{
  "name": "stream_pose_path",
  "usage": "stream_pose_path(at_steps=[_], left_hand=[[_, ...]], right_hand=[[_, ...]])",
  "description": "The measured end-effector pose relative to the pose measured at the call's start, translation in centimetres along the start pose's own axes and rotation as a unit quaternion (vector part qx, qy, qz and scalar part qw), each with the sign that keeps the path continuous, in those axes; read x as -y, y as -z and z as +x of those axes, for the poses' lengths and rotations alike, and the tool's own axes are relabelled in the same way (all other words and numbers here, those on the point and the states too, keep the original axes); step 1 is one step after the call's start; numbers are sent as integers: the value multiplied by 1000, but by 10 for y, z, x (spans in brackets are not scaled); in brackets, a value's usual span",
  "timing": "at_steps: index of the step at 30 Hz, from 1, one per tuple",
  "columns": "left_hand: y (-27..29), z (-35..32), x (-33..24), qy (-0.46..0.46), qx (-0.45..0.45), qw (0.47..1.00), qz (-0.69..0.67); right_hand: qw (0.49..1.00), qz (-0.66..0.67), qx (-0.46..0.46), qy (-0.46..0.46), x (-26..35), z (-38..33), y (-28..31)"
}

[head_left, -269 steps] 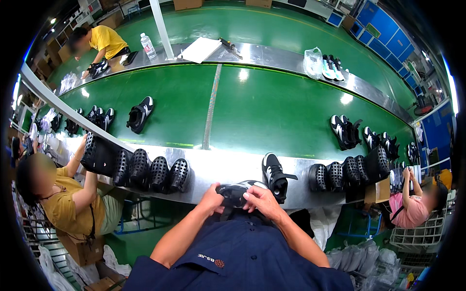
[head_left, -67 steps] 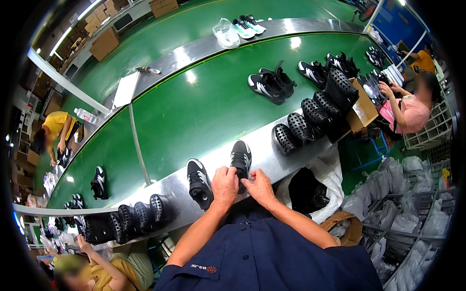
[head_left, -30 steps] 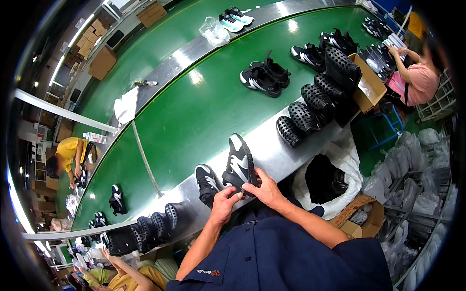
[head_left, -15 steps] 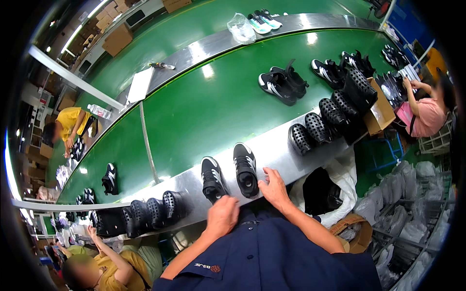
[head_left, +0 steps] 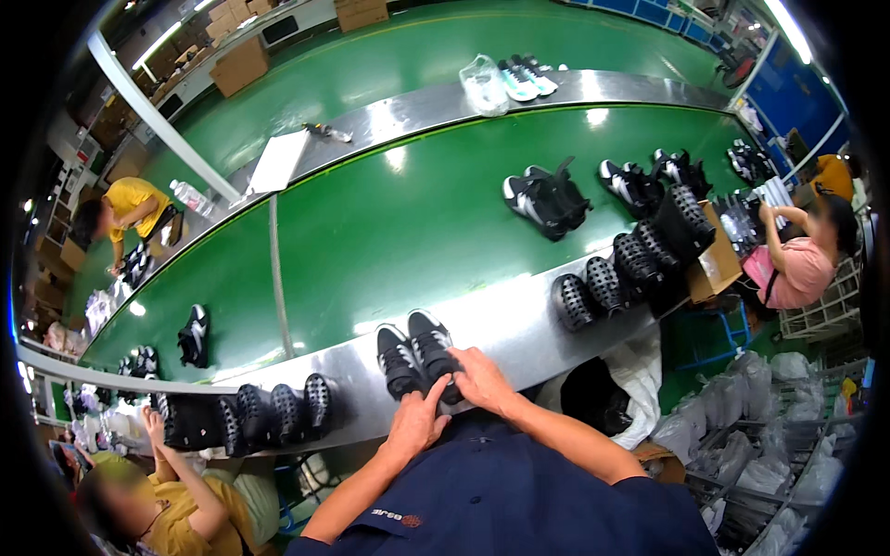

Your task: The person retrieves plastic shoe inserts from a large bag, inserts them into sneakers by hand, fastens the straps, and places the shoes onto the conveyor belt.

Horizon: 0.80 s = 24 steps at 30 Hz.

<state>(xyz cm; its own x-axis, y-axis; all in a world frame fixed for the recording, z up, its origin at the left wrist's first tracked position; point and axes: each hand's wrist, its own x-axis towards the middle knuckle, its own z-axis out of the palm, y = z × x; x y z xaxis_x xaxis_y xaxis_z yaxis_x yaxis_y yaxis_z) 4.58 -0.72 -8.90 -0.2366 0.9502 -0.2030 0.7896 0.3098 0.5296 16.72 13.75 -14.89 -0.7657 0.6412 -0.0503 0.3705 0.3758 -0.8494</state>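
Two black-and-white sneakers stand side by side at the front metal edge of the bench, toes pointing away from me. My left hand (head_left: 419,426) is at the heel of the left sneaker (head_left: 398,358), its index finger stretched toward the gap between the heels and the other fingers curled. Around the outer side and heel of the right sneaker (head_left: 430,341), my right hand (head_left: 482,379) is closed, its fingertips on the upper. Parts of both heels are covered by my fingers.
Black studded shoe forms (head_left: 318,400) line the edge at left, and more (head_left: 607,284) at right. Black sneakers (head_left: 545,199) stand on the green bench (head_left: 371,232). A white sack (head_left: 640,389) is below right. Co-workers sit at left (head_left: 176,500) and right (head_left: 797,264).
The two sneakers, apart before, now stand close together. My right hand has moved left onto the right sneaker, and my left hand's index finger has stretched out. The whole view has shifted slightly.
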Motion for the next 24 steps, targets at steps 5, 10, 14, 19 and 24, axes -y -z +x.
stream_pose_path(at_steps=[5, 10, 14, 19, 24], left_hand=[[-3, 40, 5, 75, 5, 991, 108], [40, 113, 70, 156, -39, 975, 154], [87, 120, 95, 194, -110, 961, 164], [93, 54, 86, 48, -226, 967, 104], [47, -50, 68, 150, -147, 969, -129]], right_hand=[[990, 97, -17, -97, 1, -6, 28], [988, 90, -35, -123, 17, -12, 95], [988, -118, -99, -17, -3, 23, 143], [932, -350, -71, -68, -36, 115, 215], [856, -490, 18, -162, -92, 192, 252]])
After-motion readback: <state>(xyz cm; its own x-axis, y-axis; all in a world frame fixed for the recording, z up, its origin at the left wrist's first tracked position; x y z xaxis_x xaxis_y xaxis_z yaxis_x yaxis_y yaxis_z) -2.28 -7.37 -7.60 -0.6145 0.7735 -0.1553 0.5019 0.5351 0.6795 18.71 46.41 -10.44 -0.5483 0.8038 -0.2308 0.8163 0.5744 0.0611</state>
